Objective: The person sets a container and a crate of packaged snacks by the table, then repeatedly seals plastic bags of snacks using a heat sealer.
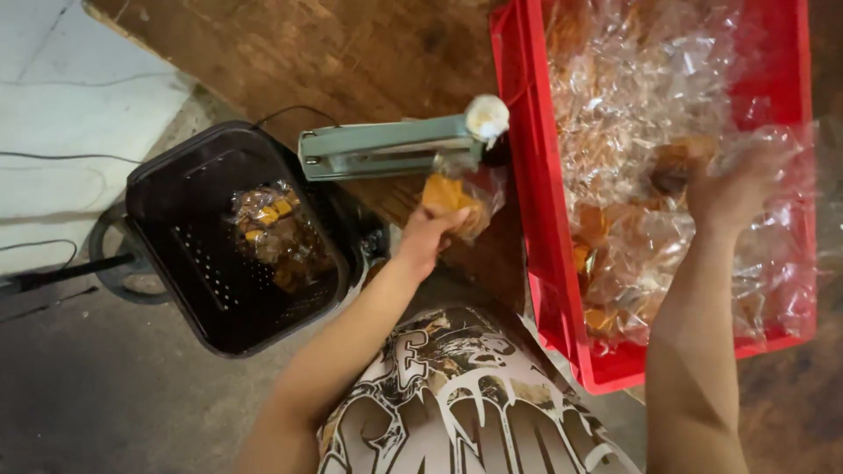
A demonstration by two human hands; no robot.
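The left hand (430, 230) closes its grip on a clear bag of orange-brown snacks (457, 202), held under the grey-green heat sealer (386, 147) on the wooden tabletop (351, 53). To the right, the right hand (733, 189) lifts another filled clear bag (685, 162) over the red crate (536, 228) heaped with more bags. At left, a black perforated bin (193, 254) on the floor holds sealed packets (277, 235).
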